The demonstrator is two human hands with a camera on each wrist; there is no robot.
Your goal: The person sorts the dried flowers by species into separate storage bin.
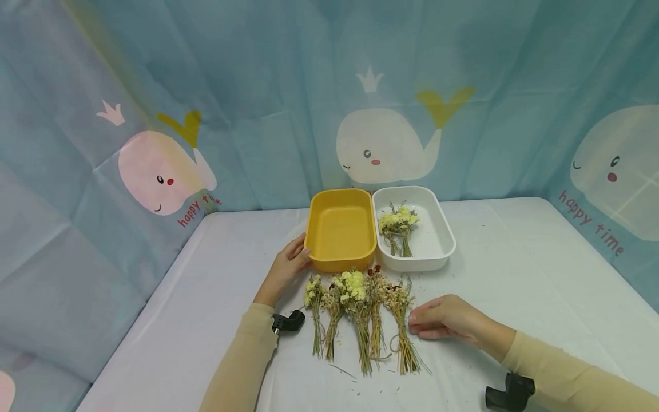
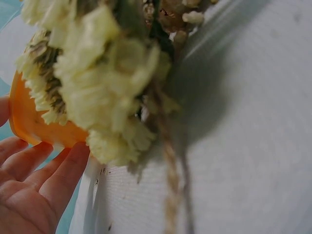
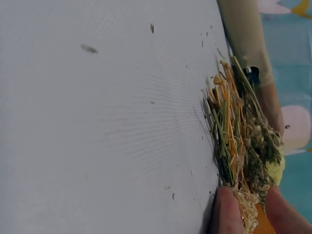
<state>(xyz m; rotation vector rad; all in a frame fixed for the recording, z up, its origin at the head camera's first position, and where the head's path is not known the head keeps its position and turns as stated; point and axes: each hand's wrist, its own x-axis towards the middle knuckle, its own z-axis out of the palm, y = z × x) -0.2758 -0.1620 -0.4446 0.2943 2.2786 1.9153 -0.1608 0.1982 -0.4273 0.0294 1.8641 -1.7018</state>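
A yellow tray [image 1: 340, 263] stands at the back middle of the table, side by side with a white tray [image 1: 417, 264]. My left hand [image 1: 288, 266] touches the yellow tray's near left side, its fingers [image 2: 63, 180] fairly straight along the wall. Dried flower bunches lie in a row before the trays, heads toward them. The rightmost bunch [image 1: 401, 320] lies just left of my right hand [image 1: 445, 320], whose thumb and fingertips stand apart around its tied part in the right wrist view. Yellow dried flowers [image 1: 399, 220] rest inside the white tray.
A yellow-headed bunch [image 1: 355, 289] lies mid-row, beside a small bunch [image 1: 314, 292] at the left end. Bits of stem [image 1: 342, 371] are scattered on the white tablecloth [image 1: 515, 263]. A blue whale-print curtain [image 1: 288, 154] hangs behind the table and along its sides.
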